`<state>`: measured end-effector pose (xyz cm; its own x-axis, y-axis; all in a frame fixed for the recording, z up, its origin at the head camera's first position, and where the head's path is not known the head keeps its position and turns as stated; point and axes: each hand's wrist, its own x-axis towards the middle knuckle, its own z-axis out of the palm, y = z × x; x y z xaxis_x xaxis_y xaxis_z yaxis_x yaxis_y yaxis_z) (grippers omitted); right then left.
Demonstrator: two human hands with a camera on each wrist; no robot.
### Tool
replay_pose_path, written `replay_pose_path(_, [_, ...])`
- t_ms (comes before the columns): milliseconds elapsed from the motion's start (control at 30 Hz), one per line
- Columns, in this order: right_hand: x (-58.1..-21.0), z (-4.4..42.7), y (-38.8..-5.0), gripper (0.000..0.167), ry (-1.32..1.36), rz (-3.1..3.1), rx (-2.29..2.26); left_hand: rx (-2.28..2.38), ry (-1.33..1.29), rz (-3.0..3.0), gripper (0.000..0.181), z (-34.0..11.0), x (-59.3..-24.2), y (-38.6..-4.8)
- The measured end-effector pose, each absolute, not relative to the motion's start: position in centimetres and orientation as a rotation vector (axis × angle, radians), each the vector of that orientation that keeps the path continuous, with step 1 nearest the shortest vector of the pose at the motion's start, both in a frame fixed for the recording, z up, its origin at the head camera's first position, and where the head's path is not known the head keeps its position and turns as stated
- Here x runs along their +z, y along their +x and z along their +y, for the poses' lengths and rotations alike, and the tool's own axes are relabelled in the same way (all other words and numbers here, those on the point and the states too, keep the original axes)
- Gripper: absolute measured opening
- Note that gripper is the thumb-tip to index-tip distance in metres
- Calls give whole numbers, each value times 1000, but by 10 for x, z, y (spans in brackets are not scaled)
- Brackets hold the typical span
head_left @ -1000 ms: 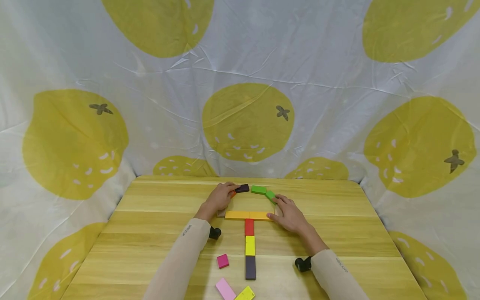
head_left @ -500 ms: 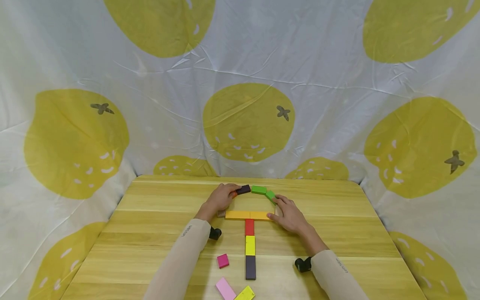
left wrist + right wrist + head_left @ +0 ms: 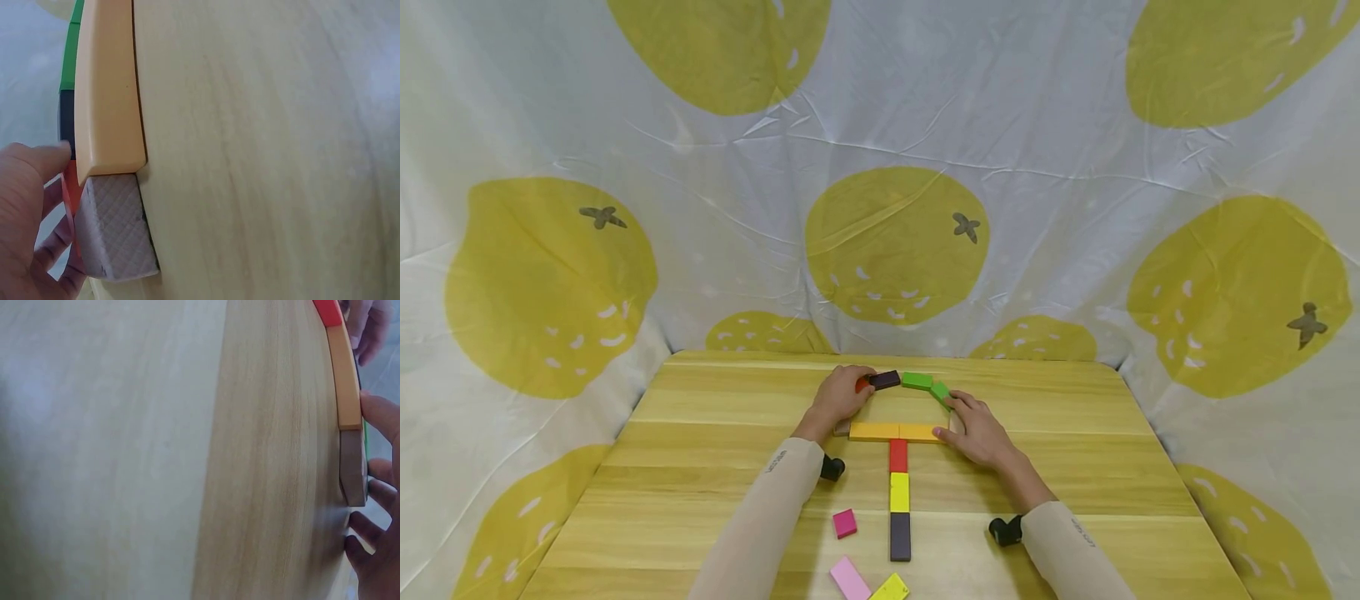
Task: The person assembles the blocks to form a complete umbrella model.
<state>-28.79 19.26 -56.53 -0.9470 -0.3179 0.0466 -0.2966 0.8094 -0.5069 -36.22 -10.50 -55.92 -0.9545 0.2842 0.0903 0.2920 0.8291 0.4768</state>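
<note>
In the head view, an arch of flat blocks rises behind a bar of two orange blocks (image 3: 875,432). My left hand (image 3: 841,395) holds an orange-red block (image 3: 862,384) at the arch's left side, between thumb and fingers. A black block (image 3: 885,379) lies just right of those fingertips, followed by a green block (image 3: 917,381) and a second green block (image 3: 941,394). My right hand (image 3: 979,429) rests with fingers spread at the arch's right side, its thumb touching the right orange block (image 3: 345,381). A brown block (image 3: 353,465) lies beside its fingers. Another brown block (image 3: 117,228) ends the bar's left side.
Below the bar, a red block (image 3: 898,456), a yellow block (image 3: 899,492) and a dark block (image 3: 900,536) form a column. A magenta block (image 3: 845,523), a pink block (image 3: 850,578) and another yellow block (image 3: 891,587) lie nearer on the wooden table (image 3: 700,500). A lemon-print cloth (image 3: 895,125) hangs behind.
My left fingers have shifted from the black block to the orange-red block, which now shows between finger and thumb. The black block has shifted slightly. My right hand stays where it was.
</note>
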Motion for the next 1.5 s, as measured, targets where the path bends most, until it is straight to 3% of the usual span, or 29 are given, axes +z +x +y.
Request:
replay_pose_path(1333, [-570,194,-286,75,-484,2951,-835,-821,-481,-2953,31,-98,-558,-363])
replay_pose_path(1500, [-570,194,-287,75,-488,2944,-843,-853,-492,-2969,40,-103,-561,-364])
